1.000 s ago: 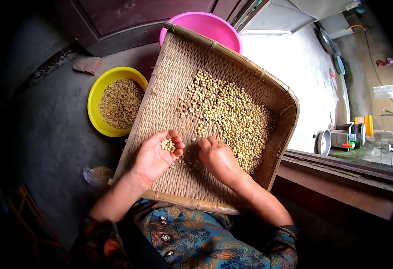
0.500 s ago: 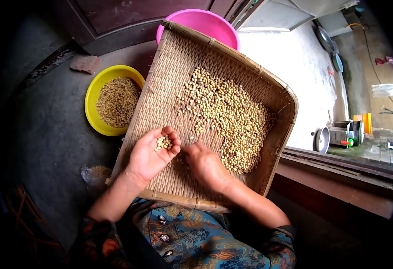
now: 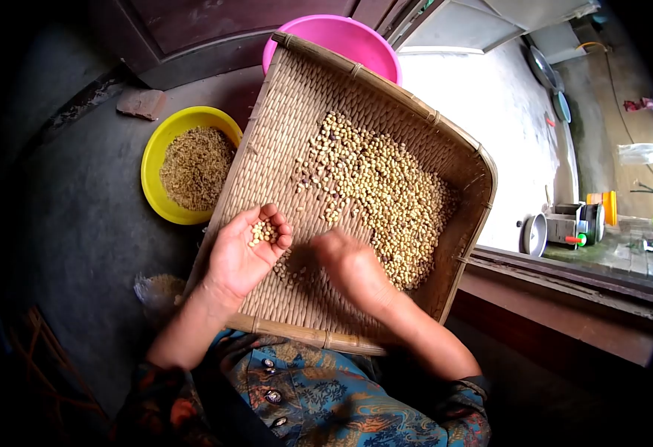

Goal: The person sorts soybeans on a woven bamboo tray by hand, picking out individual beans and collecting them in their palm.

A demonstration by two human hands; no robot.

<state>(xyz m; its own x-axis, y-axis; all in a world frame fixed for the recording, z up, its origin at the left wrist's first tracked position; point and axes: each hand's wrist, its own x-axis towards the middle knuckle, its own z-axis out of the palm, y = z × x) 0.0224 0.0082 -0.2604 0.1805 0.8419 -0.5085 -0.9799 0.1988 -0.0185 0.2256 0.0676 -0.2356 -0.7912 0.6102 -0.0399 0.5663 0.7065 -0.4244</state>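
Note:
A woven bamboo basket (image 3: 267, 160) with a raised rim lies tilted before me. Pale yellow soybeans (image 3: 405, 201), a few dark bits among them, spread over its right half. My left hand (image 3: 241, 257) is cupped palm up over the basket's near left part, its fingers curled around a small heap of soybeans (image 3: 263, 232). Just to its right, my right hand (image 3: 352, 272) hovers back up over the weave. Its fingers are smeared by motion, so what they hold cannot be made out. A few loose beans (image 3: 288, 272) lie between the hands.
A yellow basin (image 3: 151, 182) of brownish grains or husks stands on the floor at left, near a brick (image 3: 141, 104). Behind the basket is a pink basin (image 3: 341, 33). A clear plastic bag (image 3: 159, 290) lies at lower left; a door sill (image 3: 565, 287) runs along the right.
My left hand has shifted slightly left and down, still cupping soybeans. My right hand has moved a little right, away from it, widening the gap between them.

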